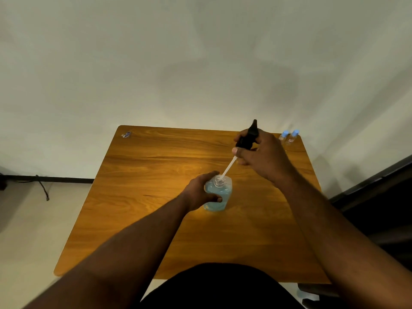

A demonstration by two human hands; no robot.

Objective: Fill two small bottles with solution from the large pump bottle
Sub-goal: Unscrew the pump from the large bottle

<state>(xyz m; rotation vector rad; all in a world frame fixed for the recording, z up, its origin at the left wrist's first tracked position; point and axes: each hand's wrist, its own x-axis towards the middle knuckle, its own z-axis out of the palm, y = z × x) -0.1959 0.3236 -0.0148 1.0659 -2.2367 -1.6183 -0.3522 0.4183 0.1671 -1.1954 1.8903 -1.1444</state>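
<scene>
A large clear bottle (219, 192) of blue solution stands upright near the middle of the wooden table (156, 175). My left hand (200, 192) grips its body from the left. My right hand (263, 155) holds the black pump head (248, 136) lifted above and to the right of the bottle. The pump's white tube (228, 167) slants down, its tip still inside the open neck. Two small clear bottles with blue caps (289, 137) stand side by side at the table's far right corner, apart from both hands.
A small crumpled wrapper or packet (126, 134) lies at the table's far left corner. A pale wall rises just behind the table. A dark piece of furniture (383, 197) stands to the right, and a cable (43, 188) trails on the floor at left.
</scene>
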